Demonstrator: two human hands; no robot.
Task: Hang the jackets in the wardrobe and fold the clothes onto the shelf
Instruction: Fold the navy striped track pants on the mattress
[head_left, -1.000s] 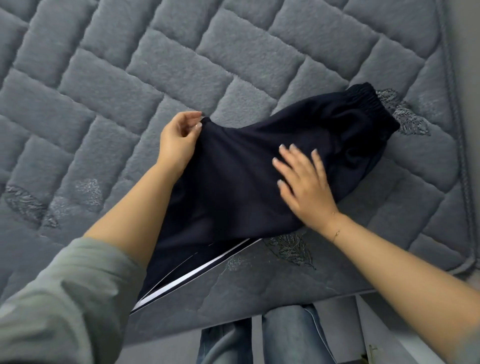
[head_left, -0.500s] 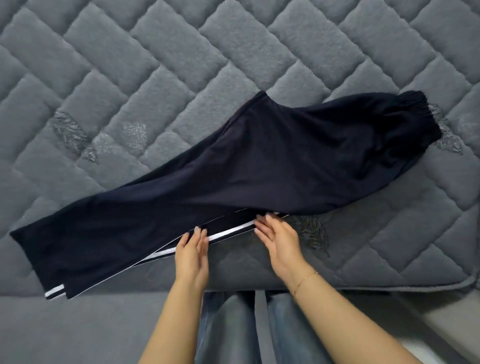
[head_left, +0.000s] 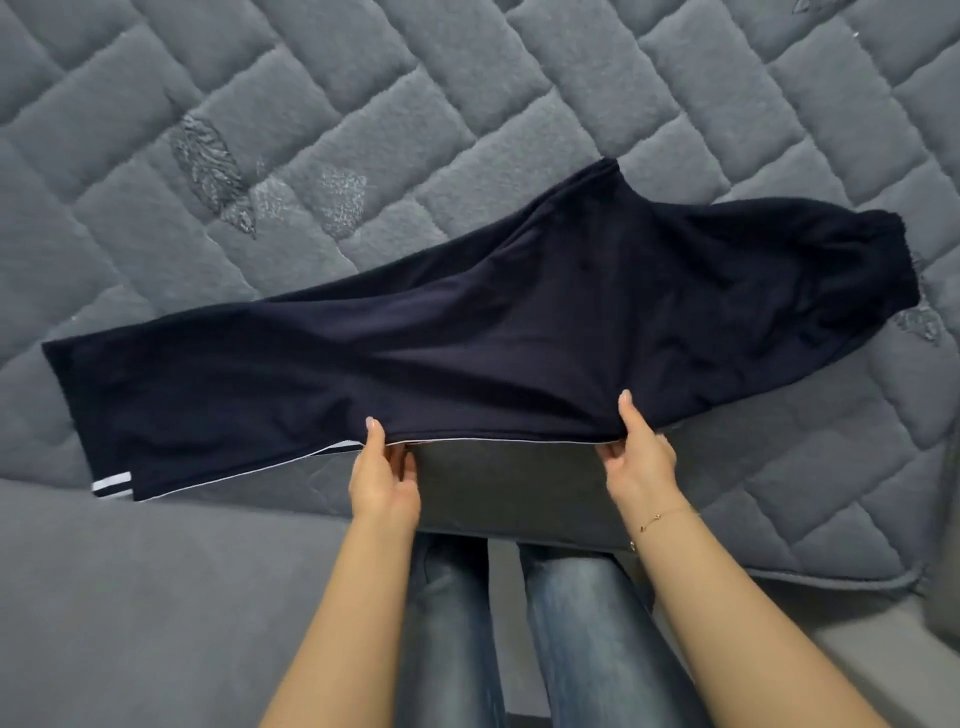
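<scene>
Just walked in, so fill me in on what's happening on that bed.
A person is folding a pair of dark navy track pants laid out lengthwise on a grey quilted mattress. The left hand and the right hand each pinch the near long edge of the pants and lift it off the bed. The waistband lies to the right, the leg cuffs with a white side stripe to the left. No cross fold is made yet, and no wardrobe or shelf is in view.
</scene>
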